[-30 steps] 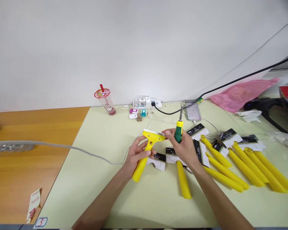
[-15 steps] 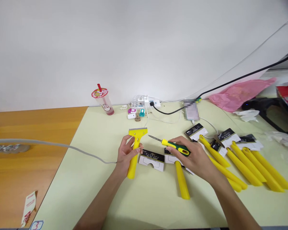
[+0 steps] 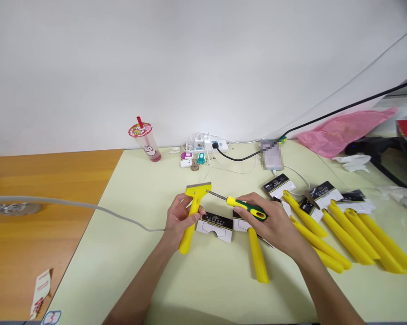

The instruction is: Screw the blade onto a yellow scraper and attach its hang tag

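My left hand point(image 3: 179, 219) is closed around the handle of a yellow scraper point(image 3: 197, 191), its metal blade edge facing away from me. Two screws show on the scraper's head. In my right hand point(image 3: 269, 219) is a yellow and green screwdriver point(image 3: 245, 208), pointing left. The screwdriver's tip is at the right screw of the scraper head; whether it sits in the slot I cannot tell. Below my hands lie a black and white packaging card point(image 3: 215, 226) and a loose yellow handle point(image 3: 258, 257), its upper end by a second card partly hidden by my right hand.
Several yellow handles point(image 3: 347, 237) with cards lie at the right. Toward the wall stand a drink cup point(image 3: 149, 144) and a power strip point(image 3: 198, 145) with plugs. A pink bag point(image 3: 342, 133) lies at the back right. A grey cable point(image 3: 122, 217) runs in from the left.
The scraper head has tilted and shifted slightly right. The screwdriver's tip, apart from the head before, has come to its right screw.
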{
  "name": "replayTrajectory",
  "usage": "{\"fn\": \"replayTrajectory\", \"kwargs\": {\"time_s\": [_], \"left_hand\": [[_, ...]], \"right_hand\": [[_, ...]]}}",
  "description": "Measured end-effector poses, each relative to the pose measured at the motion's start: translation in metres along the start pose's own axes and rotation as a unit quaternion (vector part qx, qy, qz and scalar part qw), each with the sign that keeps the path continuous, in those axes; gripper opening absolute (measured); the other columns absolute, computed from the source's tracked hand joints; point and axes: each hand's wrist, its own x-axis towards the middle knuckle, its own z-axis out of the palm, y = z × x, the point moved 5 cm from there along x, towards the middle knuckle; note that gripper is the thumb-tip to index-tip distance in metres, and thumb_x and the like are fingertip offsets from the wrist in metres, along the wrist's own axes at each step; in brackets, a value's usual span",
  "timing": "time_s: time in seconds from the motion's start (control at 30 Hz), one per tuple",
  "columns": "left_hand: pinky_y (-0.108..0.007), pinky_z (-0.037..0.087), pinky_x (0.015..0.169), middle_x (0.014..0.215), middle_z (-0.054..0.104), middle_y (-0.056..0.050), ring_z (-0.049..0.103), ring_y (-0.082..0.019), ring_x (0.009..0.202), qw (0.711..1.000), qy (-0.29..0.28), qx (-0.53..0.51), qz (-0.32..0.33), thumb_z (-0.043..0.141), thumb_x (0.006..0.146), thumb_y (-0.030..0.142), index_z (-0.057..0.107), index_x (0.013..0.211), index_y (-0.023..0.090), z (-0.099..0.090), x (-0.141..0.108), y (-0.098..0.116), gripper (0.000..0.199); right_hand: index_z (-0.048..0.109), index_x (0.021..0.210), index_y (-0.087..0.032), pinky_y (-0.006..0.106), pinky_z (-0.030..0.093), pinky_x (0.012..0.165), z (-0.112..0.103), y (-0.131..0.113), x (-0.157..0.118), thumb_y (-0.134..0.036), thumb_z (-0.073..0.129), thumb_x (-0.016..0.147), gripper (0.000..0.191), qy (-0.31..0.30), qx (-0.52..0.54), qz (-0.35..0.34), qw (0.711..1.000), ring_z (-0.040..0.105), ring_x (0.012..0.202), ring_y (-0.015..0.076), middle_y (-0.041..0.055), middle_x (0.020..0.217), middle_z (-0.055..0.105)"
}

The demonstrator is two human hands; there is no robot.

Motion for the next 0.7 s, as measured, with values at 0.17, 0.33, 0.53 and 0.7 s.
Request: {"fn": "replayTrajectory", "kwargs": {"time_s": [0.17,0.33,0.53,0.7], "left_hand": [[-0.028,0.051,0.072,0.104,0.068,-0.001,0.069,-0.016,0.084,1.000,0.003,-0.001,-0.014,0.089,0.078,0.020,0.060,0.112,0.028,0.000,-0.001,-0.003,0.045],[-0.029,0.052,0.073,0.103,0.070,-0.002,0.069,-0.016,0.080,1.000,-0.004,0.006,-0.017,0.089,0.078,0.022,0.060,0.113,0.028,-0.001,0.000,-0.002,0.046],[-0.030,0.052,0.073,0.109,0.071,-0.004,0.073,-0.020,0.090,1.000,-0.020,0.024,0.005,0.088,0.081,0.023,0.060,0.115,0.027,-0.003,0.000,-0.003,0.044],[-0.030,0.052,0.073,0.109,0.071,-0.005,0.074,-0.022,0.092,0.999,-0.028,0.035,0.006,0.087,0.083,0.023,0.062,0.116,0.027,-0.004,-0.002,-0.004,0.041]], "right_hand": [[0.071,0.113,-0.028,0.031,0.052,0.073,0.001,0.002,0.000,-0.045,0.063,0.104,0.020,-0.006,-0.011,-0.001,1.000,0.069,0.075,0.0180,0.0019,0.100,0.079],[0.072,0.109,-0.028,0.032,0.054,0.071,-0.001,-0.001,0.003,-0.047,0.062,0.104,0.022,0.007,-0.002,-0.003,1.000,0.070,0.075,0.0192,0.0029,0.097,0.080],[0.078,0.098,-0.025,0.030,0.055,0.059,-0.001,-0.002,0.003,-0.052,0.068,0.098,0.029,0.058,0.069,0.061,0.994,0.069,0.061,0.0189,0.0024,0.076,0.077],[0.076,0.091,-0.022,0.029,0.046,0.041,0.009,0.007,-0.002,-0.059,0.071,0.094,0.037,0.060,0.181,0.161,0.968,0.053,0.040,0.0140,-0.0008,0.058,0.068]]}}
